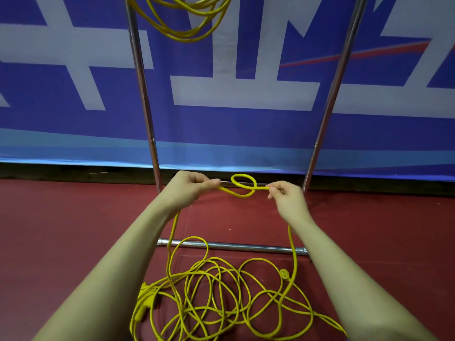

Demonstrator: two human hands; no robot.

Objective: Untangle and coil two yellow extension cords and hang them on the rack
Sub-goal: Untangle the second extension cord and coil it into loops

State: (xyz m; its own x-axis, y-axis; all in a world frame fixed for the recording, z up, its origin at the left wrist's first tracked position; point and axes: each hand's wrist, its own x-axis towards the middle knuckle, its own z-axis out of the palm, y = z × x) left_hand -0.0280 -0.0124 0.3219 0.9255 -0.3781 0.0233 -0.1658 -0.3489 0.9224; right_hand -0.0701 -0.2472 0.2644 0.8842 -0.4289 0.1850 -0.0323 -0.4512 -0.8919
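Note:
A yellow extension cord (216, 299) lies in a loose tangle on the red floor between my forearms. My left hand (189, 187) and my right hand (285, 196) each pinch a stretch of this cord, held up between them. A small knot-like loop (242, 184) sits in the held stretch. From each hand the cord drops to the tangle. A round yellow plug (284, 273) lies at the tangle's right, a yellow socket block (145, 297) at its left. A second yellow cord (183, 18), coiled, hangs at the top of the metal rack (141, 77).
The rack's two chrome uprights rise in front of a blue and white banner (246, 94). Its chrome base bar (234, 246) lies across the floor just beyond the tangle. Red carpet (61, 230) spreads to both sides.

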